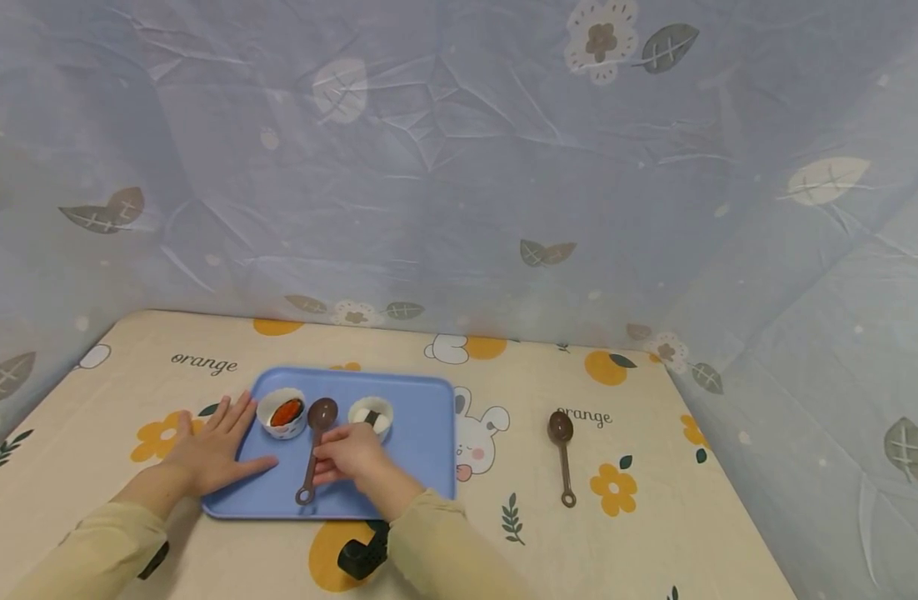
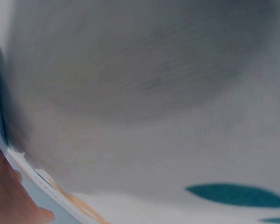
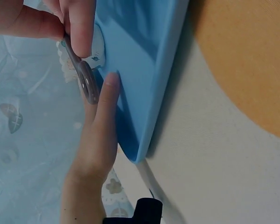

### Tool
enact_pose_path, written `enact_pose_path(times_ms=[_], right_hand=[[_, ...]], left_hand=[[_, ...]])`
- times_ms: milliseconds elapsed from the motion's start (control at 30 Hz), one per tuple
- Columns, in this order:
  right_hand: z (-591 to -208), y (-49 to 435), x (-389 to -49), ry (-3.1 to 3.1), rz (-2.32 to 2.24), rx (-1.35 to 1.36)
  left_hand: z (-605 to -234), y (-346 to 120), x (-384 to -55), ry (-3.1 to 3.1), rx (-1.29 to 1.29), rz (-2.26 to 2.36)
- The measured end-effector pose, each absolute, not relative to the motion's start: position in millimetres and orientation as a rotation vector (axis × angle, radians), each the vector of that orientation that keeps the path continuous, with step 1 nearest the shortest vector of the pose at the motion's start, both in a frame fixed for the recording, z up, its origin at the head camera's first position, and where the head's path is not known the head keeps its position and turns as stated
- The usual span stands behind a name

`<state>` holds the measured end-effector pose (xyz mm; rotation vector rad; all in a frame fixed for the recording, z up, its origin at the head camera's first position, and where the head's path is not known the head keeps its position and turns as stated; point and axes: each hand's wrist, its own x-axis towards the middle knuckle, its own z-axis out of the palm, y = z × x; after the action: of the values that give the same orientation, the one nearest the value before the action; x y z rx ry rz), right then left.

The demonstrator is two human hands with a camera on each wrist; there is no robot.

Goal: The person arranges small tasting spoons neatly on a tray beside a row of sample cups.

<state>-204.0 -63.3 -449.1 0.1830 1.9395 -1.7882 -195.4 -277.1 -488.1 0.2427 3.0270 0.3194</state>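
A blue tray (image 1: 421,467) lies on the patterned cloth. My left hand (image 1: 213,454) rests across its left edge with fingers spread and thumb reaching inside. Over the tray, my right hand (image 1: 354,454) pinches a brown spoon (image 1: 323,414) by its handle, the bowl end pointing away from me. In the right wrist view, the spoon's ringed handle end (image 3: 89,86) is raised above the tray. On the tray's left stands a white cup (image 1: 285,432) with an orange-red topped sushi piece (image 1: 286,412). A second white cup (image 1: 385,407) holds a white piece with a black band (image 1: 371,419).
A second brown spoon (image 1: 560,427) lies on the cloth to the right of the tray. Pale patterned sheeting (image 1: 429,208) hangs behind the table and along its sides. Both wrists carry dark devices near the table surface.
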Motion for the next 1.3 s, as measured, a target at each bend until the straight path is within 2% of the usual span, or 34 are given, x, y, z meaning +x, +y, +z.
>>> enact_pose_path(times_ms=[1300], right_hand=[[-465.2,-70.2,-199.8,2.057,-1.731,0.216]], left_hand=[[-485.2,-274.0,-194.8,3.009,0.217,0.332]])
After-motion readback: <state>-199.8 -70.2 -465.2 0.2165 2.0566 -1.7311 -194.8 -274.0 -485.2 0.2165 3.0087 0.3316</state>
